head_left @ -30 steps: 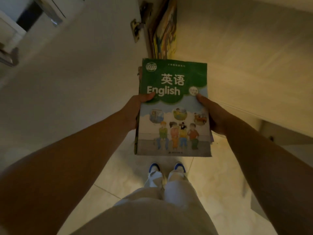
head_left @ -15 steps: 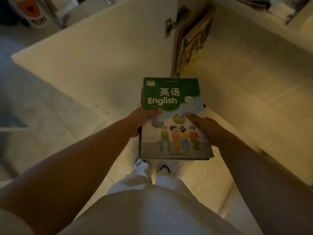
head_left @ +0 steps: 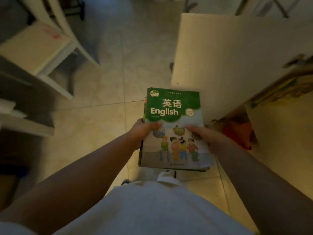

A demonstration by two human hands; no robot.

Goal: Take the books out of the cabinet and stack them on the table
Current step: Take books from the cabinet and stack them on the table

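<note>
Green-covered English book [head_left: 174, 128] tops a small stack of books, held flat over the tiled floor [head_left: 105, 102]. I see my left hand [head_left: 144, 132] gripping its left edge, my right hand [head_left: 205, 137] its right, thumbs pressed on the cover. Open cabinet door [head_left: 228, 61] stands just right.

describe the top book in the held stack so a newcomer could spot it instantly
Start at the two forearms reaching out from the bottom of the view; the left hand and right hand grip a small stack of books between them. The top book alone shows its cover: green, "English", cartoon children.
</note>
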